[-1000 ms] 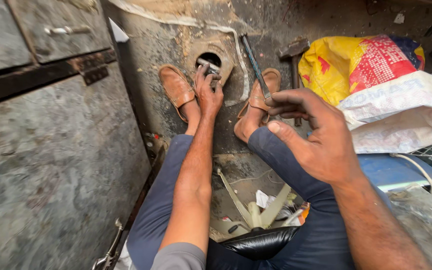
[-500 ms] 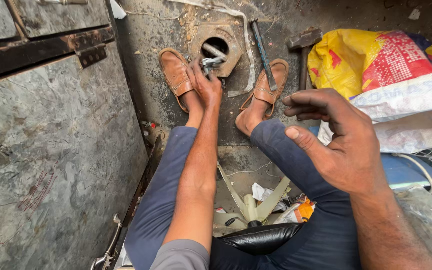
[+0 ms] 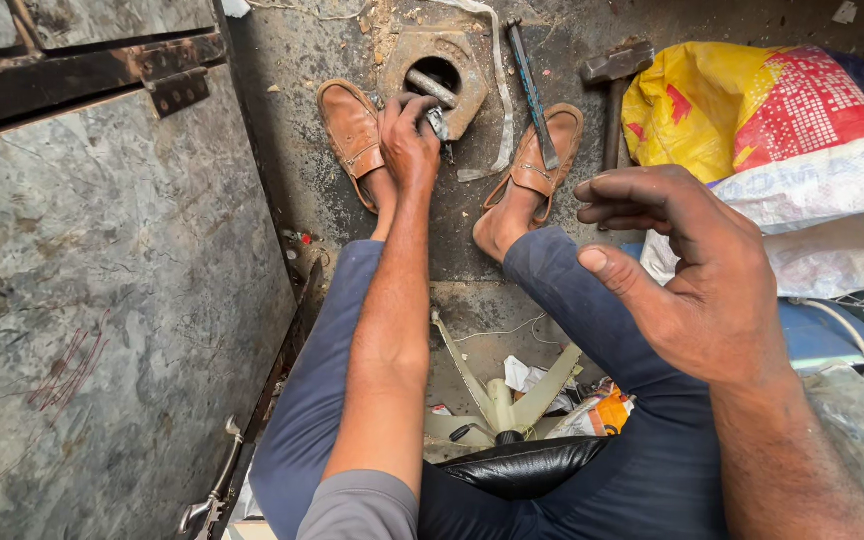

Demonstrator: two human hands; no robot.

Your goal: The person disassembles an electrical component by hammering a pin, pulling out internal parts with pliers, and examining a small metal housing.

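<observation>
Head view:
Housing (image 3: 430,55): rusty, dirt-caked metal casting with a round dark hole; lies on the floor between the two shoes
Bolt (image 3: 432,88): short grey rod, lying across the housing's hole at a slant
Left hand (image 3: 408,140): arm stretched out to the housing; fingers curled tight on a small grey metal piece (image 3: 438,122) at the housing's lower edge, just below the bolt
Right hand (image 3: 694,270): raised right of the housing, well apart from it; fingers loosely bent, holding nothing
Hammer (image 3: 614,75): right of the housing, head rusty
Bar (image 3: 532,92): between housing and hammer

Probably a repair workshop (grimy floor (image 3: 352,200)): hammer (image 3: 614,90), metal housing (image 3: 442,75), scattered scrap.
</observation>
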